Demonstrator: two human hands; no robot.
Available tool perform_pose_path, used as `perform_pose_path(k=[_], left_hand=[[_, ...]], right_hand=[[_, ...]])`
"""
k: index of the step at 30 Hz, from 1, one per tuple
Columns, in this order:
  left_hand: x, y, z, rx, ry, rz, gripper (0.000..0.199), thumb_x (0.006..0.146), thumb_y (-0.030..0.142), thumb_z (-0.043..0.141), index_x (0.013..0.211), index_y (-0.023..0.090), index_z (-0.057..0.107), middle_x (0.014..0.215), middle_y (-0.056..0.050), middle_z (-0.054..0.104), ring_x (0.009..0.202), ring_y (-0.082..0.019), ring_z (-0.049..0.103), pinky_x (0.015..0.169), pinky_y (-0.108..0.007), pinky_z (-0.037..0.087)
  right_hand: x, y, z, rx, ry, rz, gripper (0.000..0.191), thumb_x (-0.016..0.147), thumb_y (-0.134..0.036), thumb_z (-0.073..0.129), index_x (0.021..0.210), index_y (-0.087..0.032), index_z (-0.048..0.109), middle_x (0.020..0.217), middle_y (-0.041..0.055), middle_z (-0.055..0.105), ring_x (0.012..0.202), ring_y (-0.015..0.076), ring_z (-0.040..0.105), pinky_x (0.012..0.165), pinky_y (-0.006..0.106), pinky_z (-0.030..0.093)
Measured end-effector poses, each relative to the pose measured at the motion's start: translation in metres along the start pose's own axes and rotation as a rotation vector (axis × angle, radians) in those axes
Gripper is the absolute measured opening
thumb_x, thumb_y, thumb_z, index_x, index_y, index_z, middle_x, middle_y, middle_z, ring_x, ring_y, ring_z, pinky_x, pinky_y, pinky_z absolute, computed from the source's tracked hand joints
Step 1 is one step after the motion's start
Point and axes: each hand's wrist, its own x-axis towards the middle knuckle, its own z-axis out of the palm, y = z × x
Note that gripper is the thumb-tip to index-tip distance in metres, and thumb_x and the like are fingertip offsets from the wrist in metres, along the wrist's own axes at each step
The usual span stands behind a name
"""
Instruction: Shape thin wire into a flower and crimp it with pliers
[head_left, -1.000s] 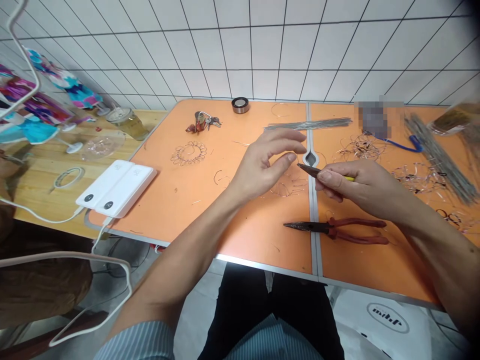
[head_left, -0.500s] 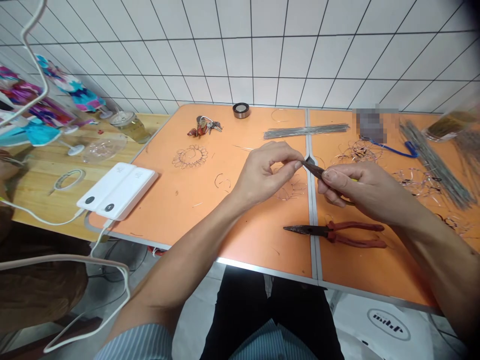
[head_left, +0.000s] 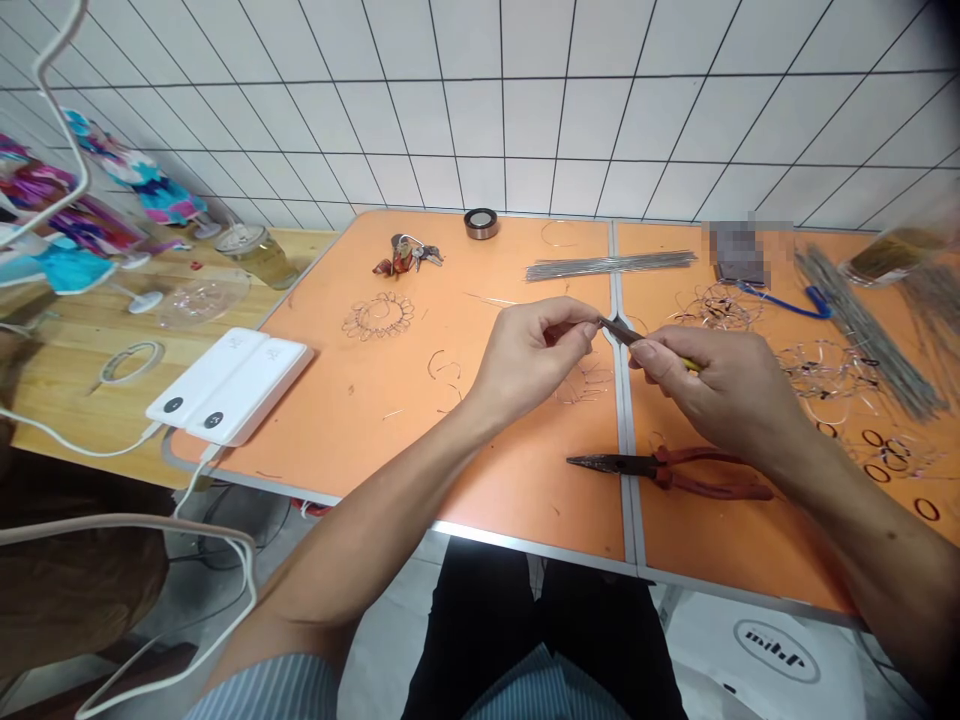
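Since a second ago the left hand (head_left: 529, 358) has closed from a loose, open pose into a pinch and come across to meet the tip of the pliers (head_left: 621, 332) held in the right hand (head_left: 709, 385). The left thumb and forefinger are now pressed narrow together right at the dark nose of that tool; whatever fine wire sits between them is too thin to make out. The right hand is wrapped tight round the pliers, a bit of yellow grip showing under the fingers, nose pointing left. Both hands hover just above the orange table (head_left: 390, 420), over the seam between its two halves.

A second pair, the red pliers (head_left: 671, 470), lies flat near the table's front edge, just below the right hand. A wire flower (head_left: 379, 314) rests to the left, keys (head_left: 405, 252) and a tape roll (head_left: 481, 222) farther back, and a bundle of straight wires (head_left: 611, 264) beyond the hands. Two white power banks (head_left: 232, 385) sit at the left edge
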Motion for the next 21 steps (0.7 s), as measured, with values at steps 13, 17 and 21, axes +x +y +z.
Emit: perform_pose_path(k=[13,17,21], left_hand=[[-0.002,-0.010,0.003,0.278,0.148,0.252,0.020,0.104,0.021,0.068,0.095,0.024,0.085,0.089,-0.004,0.082,0.082,-0.019,0.070,0.081,-0.036,0.054],[-0.003,-0.011,0.004,0.304,0.150,0.258,0.021,0.104,0.020,0.067,0.095,0.024,0.085,0.087,-0.004,0.080,0.080,-0.019,0.069,0.079,-0.036,0.053],[-0.004,-0.009,0.005,0.310,0.137,0.232,0.022,0.104,0.018,0.066,0.094,0.024,0.085,0.089,-0.004,0.082,0.080,-0.018,0.070,0.079,-0.036,0.053]], right_hand=[[0.001,0.005,0.000,0.163,-0.009,0.054,0.057,0.114,-0.071,0.058,0.084,-0.027,0.079,0.078,0.0031,0.079,0.075,0.0239,0.075,0.071,0.038,0.051],[0.000,0.006,0.001,0.094,0.016,0.020,0.059,0.115,-0.073,0.056,0.087,-0.027,0.079,0.078,0.0042,0.079,0.075,0.0252,0.073,0.069,0.038,0.050],[0.000,0.007,0.002,0.037,0.040,-0.003,0.065,0.114,-0.080,0.051,0.087,-0.028,0.078,0.076,0.0046,0.076,0.072,0.0259,0.071,0.067,0.039,0.047]])
